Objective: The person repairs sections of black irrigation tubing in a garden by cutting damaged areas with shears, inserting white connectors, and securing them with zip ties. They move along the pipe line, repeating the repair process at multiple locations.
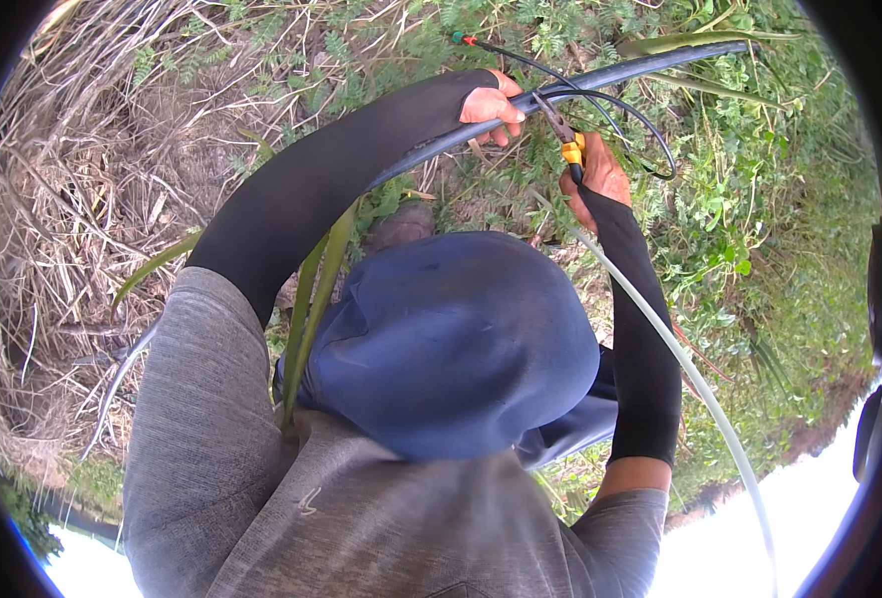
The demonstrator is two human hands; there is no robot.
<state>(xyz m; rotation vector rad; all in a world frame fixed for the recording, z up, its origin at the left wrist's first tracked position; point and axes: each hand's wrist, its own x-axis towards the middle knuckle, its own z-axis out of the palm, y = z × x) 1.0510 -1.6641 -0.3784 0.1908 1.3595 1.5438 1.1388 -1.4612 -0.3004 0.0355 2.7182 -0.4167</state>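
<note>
Left hand (493, 106) has its grip wrapped tight around the thick black hose (650, 63), which arcs over the grassy ground (760, 199). Right hand (595, 179), just beside it, is closed on a yellow-handled tool (567, 140) whose tip touches the hose where the thin black tubes (640, 115) branch off. A blue cap (456, 339) blocks the lower middle, and dry straw (72, 199) lies off to the left.

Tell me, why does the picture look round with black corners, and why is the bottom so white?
In the head view, the fisheye lens makes a round picture with black corners and bends the black hose near the rim. The bottom corners are washed out white by bright daylight. The light is soft, with no hard shadows. The left hand, right hand and grass look fairly sharp.
</note>
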